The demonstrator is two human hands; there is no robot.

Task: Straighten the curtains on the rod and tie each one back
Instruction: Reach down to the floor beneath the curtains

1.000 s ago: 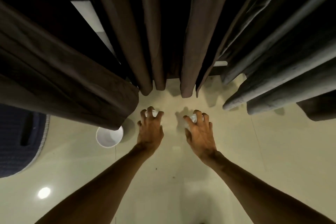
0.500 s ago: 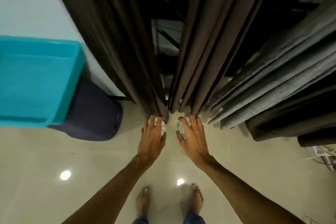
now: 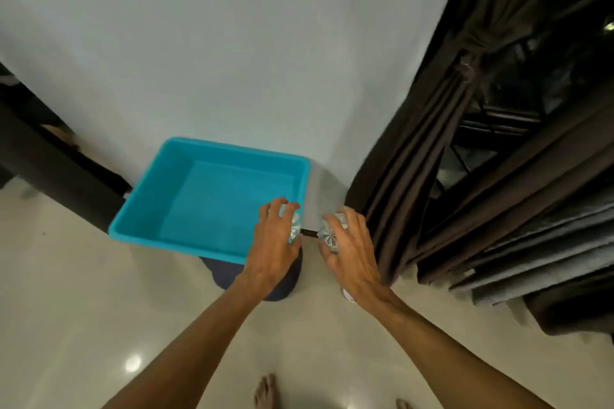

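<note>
Two faceted clear knobs sit in your hands, one each: your left hand [image 3: 275, 242] curls its fingers round the left knob [image 3: 294, 226], and your right hand [image 3: 349, 246] closes over the right knob [image 3: 329, 234]. A short dark strip [image 3: 309, 233] runs between them, so this looks like a tie-back held by its two ends. You hold it in front of the blue tub [image 3: 139, 209], which rests on a dark stool [image 3: 229, 271] against the wall [image 3: 232, 43].

From the head camera, the brown curtain [image 3: 415, 156] hangs just to your right, already cinched higher up by a tie [image 3: 466, 65]; grey folds [image 3: 538, 259] hang loose farther right. To do this step well, I'd turn toward the untied folds, gather them evenly, then part your hands enough to pass the strip round the bundle before joining the knobs.
</note>
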